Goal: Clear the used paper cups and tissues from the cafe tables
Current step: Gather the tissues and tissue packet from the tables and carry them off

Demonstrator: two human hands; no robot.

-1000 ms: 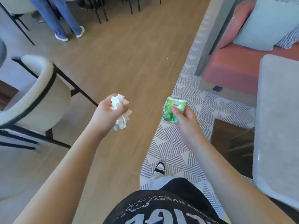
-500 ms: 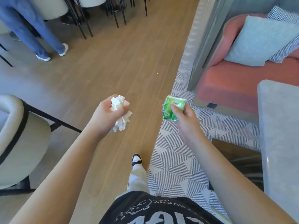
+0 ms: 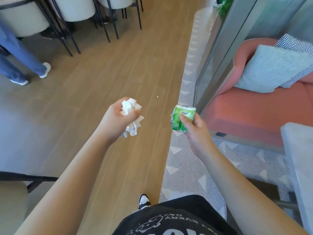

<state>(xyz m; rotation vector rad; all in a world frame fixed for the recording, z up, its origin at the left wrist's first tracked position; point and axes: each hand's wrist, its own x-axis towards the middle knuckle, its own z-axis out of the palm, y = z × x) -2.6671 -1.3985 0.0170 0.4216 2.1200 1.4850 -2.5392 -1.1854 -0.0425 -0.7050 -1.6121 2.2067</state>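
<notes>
Crumpled tissues [image 3: 131, 118] squeezed in left hand [image 3: 116, 120], above the wooden floor [image 3: 105, 68]. Green packet [image 3: 183, 118], possibly a tissue pack, pinched by right hand [image 3: 194, 128]. Both light and soft; easy to hold anywhere, loose corners may slip.

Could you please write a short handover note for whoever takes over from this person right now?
Left hand: fingers curled round a wad of crumpled white tissues.
Right hand: pinching a green tissue packet, thumb on its front.
Where: both are carried at waist height over the wooden floor, beside the patterned rug and the pink sofa.
Done: these items are picked up.
Left: no bin and no paper cups are in view; find a bin, drop both, then check the tables for cups.
</notes>
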